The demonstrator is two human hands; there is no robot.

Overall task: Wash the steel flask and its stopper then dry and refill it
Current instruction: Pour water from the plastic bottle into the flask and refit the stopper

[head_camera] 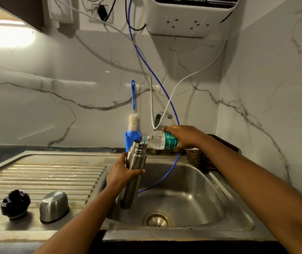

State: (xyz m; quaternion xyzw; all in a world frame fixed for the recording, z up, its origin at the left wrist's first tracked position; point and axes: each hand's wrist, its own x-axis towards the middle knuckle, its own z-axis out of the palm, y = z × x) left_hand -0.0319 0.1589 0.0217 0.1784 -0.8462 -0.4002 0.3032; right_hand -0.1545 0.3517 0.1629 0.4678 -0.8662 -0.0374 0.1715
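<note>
Single head-worn wide-angle view, looking forward and down, close over the sink [192,180], facing the marble wall [73,79].

Silver brushed-steel flask [134,169] above the dull grey sink [192,180]. Over the sink, a clear water bottle [162,140] with a green, white-lettered label. Left of the sink: black stopper [15,204] and silver cup lid [54,206] on the ribbed drainboard [54,176]. Behind the sink: blue-handled, white-bristled bottle brush [133,107] in a blue holder [130,142], and white wall tiles [73,79] veined grey. Right of the sink: brown woven basket [199,160].
</note>
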